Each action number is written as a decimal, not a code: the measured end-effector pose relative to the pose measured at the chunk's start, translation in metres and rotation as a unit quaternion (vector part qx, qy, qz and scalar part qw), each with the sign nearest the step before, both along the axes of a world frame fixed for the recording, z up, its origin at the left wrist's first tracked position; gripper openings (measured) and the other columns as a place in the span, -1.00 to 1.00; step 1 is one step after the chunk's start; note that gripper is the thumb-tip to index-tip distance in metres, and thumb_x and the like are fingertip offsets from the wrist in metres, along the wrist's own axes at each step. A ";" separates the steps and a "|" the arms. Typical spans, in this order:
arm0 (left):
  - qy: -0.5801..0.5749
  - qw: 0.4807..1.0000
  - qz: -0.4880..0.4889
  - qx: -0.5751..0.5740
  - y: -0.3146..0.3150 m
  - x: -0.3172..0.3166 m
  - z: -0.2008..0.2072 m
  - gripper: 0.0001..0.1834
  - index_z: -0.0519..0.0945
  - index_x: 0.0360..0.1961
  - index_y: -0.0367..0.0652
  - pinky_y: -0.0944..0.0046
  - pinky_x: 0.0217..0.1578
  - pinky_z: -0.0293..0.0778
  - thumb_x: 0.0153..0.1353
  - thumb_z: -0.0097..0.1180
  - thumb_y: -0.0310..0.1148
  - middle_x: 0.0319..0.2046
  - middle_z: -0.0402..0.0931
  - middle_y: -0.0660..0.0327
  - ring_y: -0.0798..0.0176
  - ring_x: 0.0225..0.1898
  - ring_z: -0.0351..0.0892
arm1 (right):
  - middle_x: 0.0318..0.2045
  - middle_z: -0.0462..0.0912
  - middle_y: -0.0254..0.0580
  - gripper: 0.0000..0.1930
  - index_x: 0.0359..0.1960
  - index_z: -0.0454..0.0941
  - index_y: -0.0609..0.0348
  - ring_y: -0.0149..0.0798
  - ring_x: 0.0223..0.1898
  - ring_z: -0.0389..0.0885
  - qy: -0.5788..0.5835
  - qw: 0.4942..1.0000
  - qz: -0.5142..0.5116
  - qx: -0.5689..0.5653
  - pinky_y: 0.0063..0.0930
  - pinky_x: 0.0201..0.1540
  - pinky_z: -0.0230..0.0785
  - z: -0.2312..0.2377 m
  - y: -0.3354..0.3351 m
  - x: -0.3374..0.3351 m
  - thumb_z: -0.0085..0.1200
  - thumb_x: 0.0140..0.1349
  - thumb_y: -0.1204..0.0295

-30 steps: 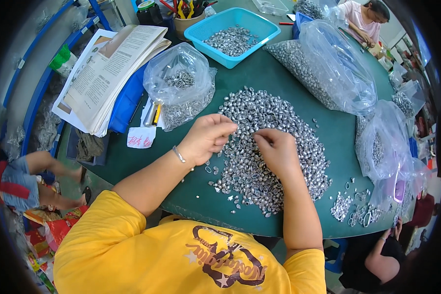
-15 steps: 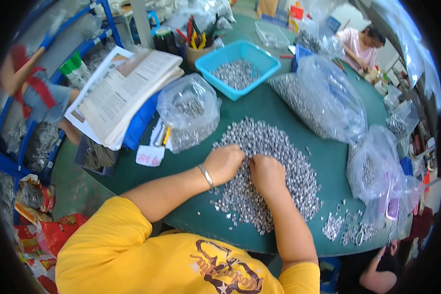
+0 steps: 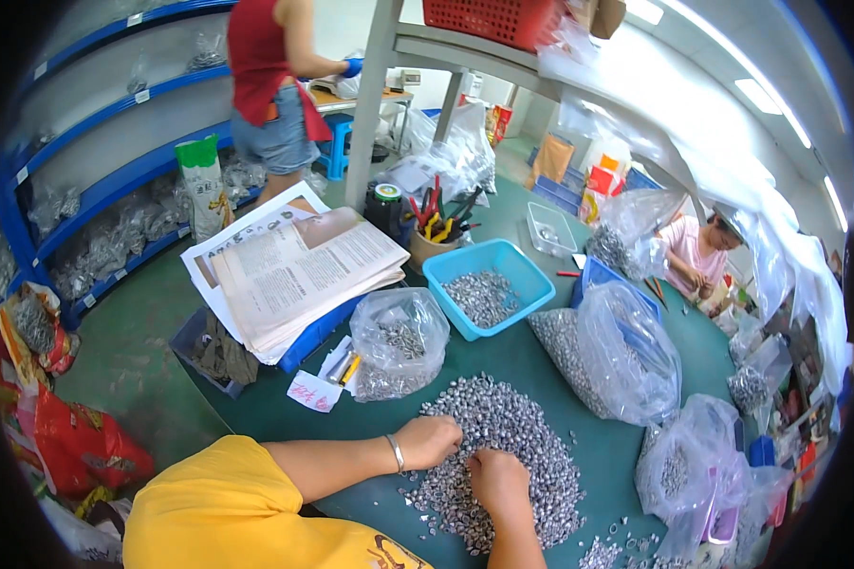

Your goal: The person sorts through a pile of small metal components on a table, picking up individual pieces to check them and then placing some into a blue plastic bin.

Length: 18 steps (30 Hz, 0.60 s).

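Both hands down in the heap of small silver metal parts (image 3: 503, 446) spread over the green table (image 3: 285, 427) toward its near edge. Left hand (image 3: 429, 440) curled loosely at the heap's left rim, bracelet on the wrist, knuckles up. Right hand (image 3: 496, 482) bunched into the parts just beside it. Can't really tell whether either grip has pinched anything, fingers buried. Further back: clear bag (image 3: 400, 341) of parts, blue tray (image 3: 489, 286) with more, big bag (image 3: 617, 351) toward the right edge, stack of open papers (image 3: 294, 270) at the left corner.
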State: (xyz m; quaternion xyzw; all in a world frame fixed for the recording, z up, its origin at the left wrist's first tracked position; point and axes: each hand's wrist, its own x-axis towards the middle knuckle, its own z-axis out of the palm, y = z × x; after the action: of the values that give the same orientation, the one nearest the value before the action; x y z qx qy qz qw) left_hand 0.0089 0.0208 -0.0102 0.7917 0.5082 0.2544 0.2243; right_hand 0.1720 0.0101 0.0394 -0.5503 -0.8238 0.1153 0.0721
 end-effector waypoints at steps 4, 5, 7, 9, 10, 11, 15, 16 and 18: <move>-0.008 1.000 0.026 -0.009 -0.003 -0.003 0.003 -0.86 0.47 -0.51 -0.19 0.12 -0.33 0.38 -0.07 0.14 -0.37 -0.46 0.43 0.10 0.03 -0.33 0.45 | -0.53 0.57 -0.06 -0.85 -0.45 0.51 0.09 0.00 -0.47 0.55 0.075 0.997 -0.034 0.014 -0.15 -0.41 0.38 -0.006 -0.003 -0.003 0.03 0.01 0.31; -0.010 1.000 0.022 -0.005 -0.001 -0.003 0.000 -0.83 0.45 -0.53 -0.21 0.12 -0.34 0.37 -0.09 0.16 -0.37 -0.46 0.42 0.10 0.02 -0.34 0.45 | -0.52 0.57 -0.05 -0.87 -0.45 0.52 0.08 0.01 -0.45 0.54 0.083 0.996 -0.036 0.020 -0.17 -0.38 0.37 -0.007 -0.004 -0.003 0.04 0.01 0.33; -0.017 1.000 0.017 -0.012 0.000 -0.003 0.003 -0.83 0.45 -0.53 -0.21 0.13 -0.34 0.37 -0.09 0.16 -0.37 -0.46 0.42 0.10 0.02 -0.34 0.44 | -0.53 0.57 -0.04 -0.88 -0.45 0.53 0.08 0.02 -0.44 0.53 0.094 0.994 -0.029 0.045 -0.19 -0.36 0.37 -0.012 -0.002 -0.002 0.07 0.00 0.34; -0.053 0.999 0.005 -0.002 0.001 -0.003 0.001 -0.80 0.45 -0.52 -0.23 0.18 -0.37 0.37 -0.07 0.18 -0.34 -0.51 0.42 0.12 0.07 -0.39 0.45 | -0.54 0.56 -0.06 -0.87 -0.45 0.53 0.08 0.01 -0.44 0.53 0.094 0.994 -0.031 0.045 -0.20 -0.36 0.37 -0.014 -0.002 0.002 0.08 -0.01 0.34; -0.052 0.999 0.009 -0.004 0.002 -0.003 0.001 -0.80 0.45 -0.52 -0.23 0.18 -0.37 0.37 -0.07 0.18 -0.34 -0.51 0.42 0.12 0.07 -0.39 0.45 | -0.55 0.56 -0.07 -0.87 -0.45 0.53 0.08 0.00 -0.45 0.53 0.094 0.994 -0.034 0.047 -0.20 -0.37 0.37 -0.014 -0.002 0.002 0.09 -0.02 0.34; -0.130 0.989 0.006 -0.064 0.003 -0.003 0.002 -0.79 0.45 -0.52 -0.22 0.23 -0.44 0.37 -0.05 0.18 -0.32 -0.55 0.41 0.16 0.17 -0.46 0.45 | -0.56 0.56 -0.07 -0.87 -0.46 0.53 0.08 -0.01 -0.46 0.53 0.096 0.994 -0.044 0.042 -0.21 -0.39 0.37 -0.012 -0.003 0.000 0.10 -0.03 0.34; -0.377 0.869 -0.003 -0.320 0.004 -0.001 0.018 -0.84 0.47 -0.40 -0.18 0.51 -0.68 0.14 0.07 0.14 -0.34 -0.62 0.34 0.35 0.53 -0.68 0.22 | -0.57 0.55 -0.06 -0.89 -0.46 0.53 0.08 -0.01 -0.47 0.53 0.100 0.993 -0.039 0.047 -0.21 -0.40 0.36 -0.015 -0.002 0.004 0.09 -0.03 0.36; -0.490 0.769 -0.007 -0.411 0.003 -0.002 0.014 -0.85 0.47 -0.34 -0.17 0.57 -0.71 0.06 0.09 0.12 -0.37 -0.61 0.32 0.38 0.57 -0.70 0.15 | -0.57 0.55 -0.06 -0.89 -0.46 0.53 0.08 -0.01 -0.47 0.53 0.100 0.993 -0.032 0.044 -0.21 -0.40 0.36 -0.015 -0.003 0.003 0.09 -0.03 0.36; -0.520 0.739 -0.014 -0.427 0.001 -0.002 0.013 -0.84 0.44 -0.28 -0.20 0.59 -0.70 -0.02 0.10 0.09 -0.43 -0.59 0.32 0.38 0.58 -0.69 0.09 | -0.56 0.55 -0.05 -0.90 -0.45 0.54 0.08 -0.01 -0.46 0.53 0.093 0.994 -0.028 0.047 -0.21 -0.40 0.36 -0.014 -0.004 0.002 0.08 -0.02 0.38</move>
State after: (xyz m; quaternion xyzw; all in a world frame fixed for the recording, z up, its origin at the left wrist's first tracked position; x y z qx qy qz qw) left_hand 0.0065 0.0222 0.0027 0.3642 0.3570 0.3800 0.7717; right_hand 0.1740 0.0063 0.0251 -0.5558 -0.8024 0.1249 0.1780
